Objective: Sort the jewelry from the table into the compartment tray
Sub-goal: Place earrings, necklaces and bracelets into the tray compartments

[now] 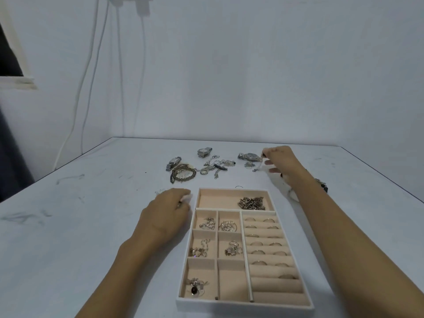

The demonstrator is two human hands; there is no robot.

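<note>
Between both hands (168, 208), the tray (244, 305); loose jewelry (202, 167) beyond.

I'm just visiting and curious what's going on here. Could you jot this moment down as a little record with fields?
setting: white table against a pale wall
tray: compartment tray near the person, rings in the right-hand rolls, chains in several small cells, near-middle cell empty
unsorted: heap of chains and three watches at the far side
left hand: left hand rests beside the tray's far left corner, fingers curled; what it holds cannot be told
right hand: right hand pinches a thin chain next to the watch
</note>
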